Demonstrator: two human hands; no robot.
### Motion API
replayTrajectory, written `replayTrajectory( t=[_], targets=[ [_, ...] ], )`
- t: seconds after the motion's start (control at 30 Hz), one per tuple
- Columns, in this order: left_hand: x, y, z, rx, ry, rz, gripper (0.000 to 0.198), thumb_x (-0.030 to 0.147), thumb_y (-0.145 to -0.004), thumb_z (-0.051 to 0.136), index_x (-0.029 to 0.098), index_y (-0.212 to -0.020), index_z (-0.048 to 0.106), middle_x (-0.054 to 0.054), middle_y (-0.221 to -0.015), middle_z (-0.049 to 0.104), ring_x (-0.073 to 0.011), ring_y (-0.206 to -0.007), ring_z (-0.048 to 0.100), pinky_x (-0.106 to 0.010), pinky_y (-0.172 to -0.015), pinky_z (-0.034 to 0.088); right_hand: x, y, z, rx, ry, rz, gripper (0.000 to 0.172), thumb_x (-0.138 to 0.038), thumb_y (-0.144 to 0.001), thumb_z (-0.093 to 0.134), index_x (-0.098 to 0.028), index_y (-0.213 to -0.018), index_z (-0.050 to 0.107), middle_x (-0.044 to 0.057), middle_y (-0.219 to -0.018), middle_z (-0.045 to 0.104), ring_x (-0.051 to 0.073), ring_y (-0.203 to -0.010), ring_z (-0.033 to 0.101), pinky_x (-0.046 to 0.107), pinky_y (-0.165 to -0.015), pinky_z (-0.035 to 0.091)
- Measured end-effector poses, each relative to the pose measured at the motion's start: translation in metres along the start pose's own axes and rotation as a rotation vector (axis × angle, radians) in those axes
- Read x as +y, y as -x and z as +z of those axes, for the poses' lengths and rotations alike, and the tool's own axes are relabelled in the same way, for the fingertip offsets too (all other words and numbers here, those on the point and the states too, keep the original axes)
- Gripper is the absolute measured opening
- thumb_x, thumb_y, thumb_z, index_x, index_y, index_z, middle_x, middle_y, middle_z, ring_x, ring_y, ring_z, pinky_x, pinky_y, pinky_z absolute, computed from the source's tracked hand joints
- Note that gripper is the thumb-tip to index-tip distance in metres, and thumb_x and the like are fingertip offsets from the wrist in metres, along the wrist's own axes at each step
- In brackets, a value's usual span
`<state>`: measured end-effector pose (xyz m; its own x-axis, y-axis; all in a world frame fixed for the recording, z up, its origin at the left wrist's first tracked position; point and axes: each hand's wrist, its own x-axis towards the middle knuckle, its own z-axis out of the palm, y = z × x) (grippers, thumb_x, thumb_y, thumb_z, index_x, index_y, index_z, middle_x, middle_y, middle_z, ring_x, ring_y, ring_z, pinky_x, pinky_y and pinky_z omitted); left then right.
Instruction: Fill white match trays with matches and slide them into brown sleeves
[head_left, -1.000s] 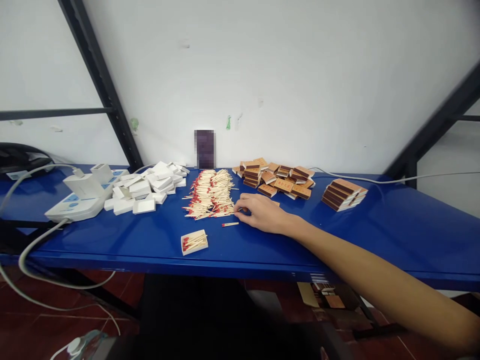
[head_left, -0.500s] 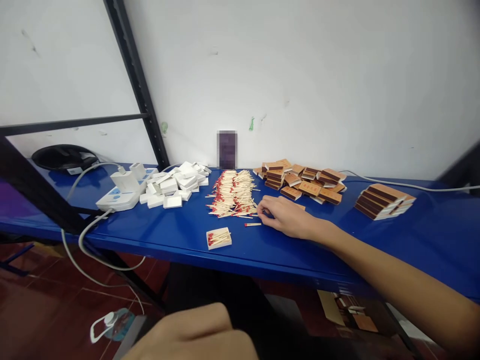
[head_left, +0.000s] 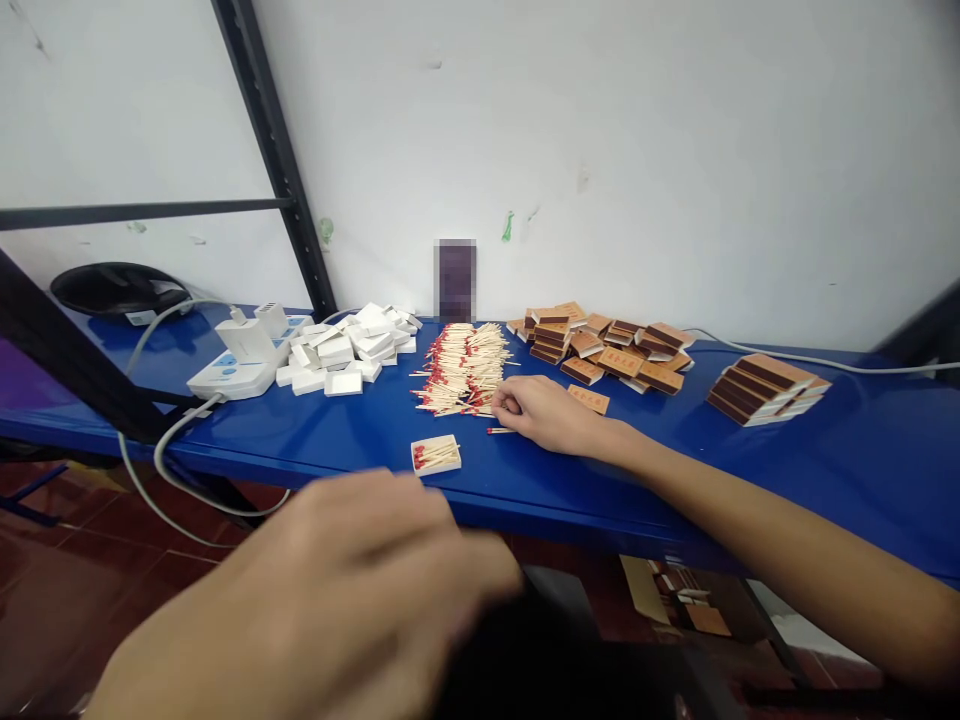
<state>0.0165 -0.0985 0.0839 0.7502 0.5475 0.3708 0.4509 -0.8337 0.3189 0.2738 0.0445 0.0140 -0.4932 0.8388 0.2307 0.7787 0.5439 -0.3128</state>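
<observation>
Right hand [head_left: 551,415] lies palm down on the blue worktop [head_left: 825,470], forearm stretched in from the right. Its fingers are curled, with the tips against the near right edge of the loose heap of red-tipped matches [head_left: 459,365]; whether any match is pinched between them cannot be told. A single match [head_left: 499,431] lies on the worktop just beside the fingertips.

Left hand [head_left: 330,600] is raised close to the camera, below the worktop's front edge, blurred, back outward, fingers loosely bent. Nothing shows in it, and its palm side is hidden.

An open white tray with a few matches [head_left: 436,455] sits near the front edge, just in front of the heap. A pile of empty white trays [head_left: 349,350] lies left of the heap, and a pile of brown sleeves [head_left: 607,350] lies right of it. One lone sleeve [head_left: 589,400] lies just behind the right hand. A neat stack of boxes [head_left: 765,388] stands further right, well apart. A white power strip [head_left: 232,372] with cable sits at the far left.
</observation>
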Motion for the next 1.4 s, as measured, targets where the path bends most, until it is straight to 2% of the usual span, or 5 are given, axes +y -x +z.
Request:
replayTrajectory(
  t=[0.2,0.3,0.8,1.17,1.4],
  targets=[
    [-0.090,-0.017,0.014,0.029,-0.037,-0.367,0.031,0.045,-0.096,0.047,0.024,-0.111,0.064,0.001,-0.086,0.067,-0.0154,-0.073,0.060,-0.026,-0.066,0.045,0.000,-0.003,-0.008,-0.058,0.067,-0.034,0.019,-0.023,-0.088,0.054,-0.018,-0.072,0.062,0.003,-0.068,0.063,0.014,-0.062,0.053,0.026,-0.058,0.029],
    [-0.113,-0.018,0.029,0.004,0.010,-0.431,0.036,0.050,-0.095,0.047,0.023,-0.111,0.063,0.001,-0.081,0.065,-0.0160,-0.071,0.057,-0.027,-0.064,0.041,-0.001,-0.006,-0.011,-0.102,0.071,-0.073,0.021,-0.027,-0.089,0.055,-0.018,-0.071,0.063,0.003,-0.069,0.065,0.015,-0.063,0.054,0.026,-0.058,0.030],
    [-0.116,-0.029,0.046,-0.087,-0.116,-0.322,0.043,0.056,-0.076,0.067,0.022,-0.103,0.063,0.001,-0.079,0.057,-0.0184,-0.073,0.054,-0.029,-0.068,0.037,0.003,0.009,-0.022,-0.192,-0.045,-0.059,0.027,-0.034,-0.093,0.050,-0.018,-0.081,0.068,0.003,-0.073,0.064,0.015,-0.065,0.054,0.027,-0.060,0.035],
    [-0.119,-0.029,0.049,-0.068,-0.136,-0.286,0.031,0.050,-0.082,0.062,0.021,-0.094,0.061,0.002,-0.075,0.055,-0.0158,-0.068,0.050,-0.028,-0.063,0.033,-0.004,0.013,-0.004,-0.093,-0.081,-0.229,0.018,-0.033,-0.091,0.059,-0.019,-0.083,0.065,0.002,-0.078,0.062,0.015,-0.071,0.054,0.027,-0.066,0.039],
    [-0.119,-0.029,0.049,-0.063,-0.125,-0.297,0.031,0.049,-0.082,0.062,0.021,-0.095,0.062,0.002,-0.076,0.055,-0.0166,-0.069,0.051,-0.028,-0.064,0.034,0.002,0.008,0.006,0.062,0.015,-0.217,0.022,-0.025,-0.097,0.047,-0.019,-0.097,0.068,0.006,-0.091,0.065,0.018,-0.085,0.059,0.028,-0.073,0.043]
  ],
)
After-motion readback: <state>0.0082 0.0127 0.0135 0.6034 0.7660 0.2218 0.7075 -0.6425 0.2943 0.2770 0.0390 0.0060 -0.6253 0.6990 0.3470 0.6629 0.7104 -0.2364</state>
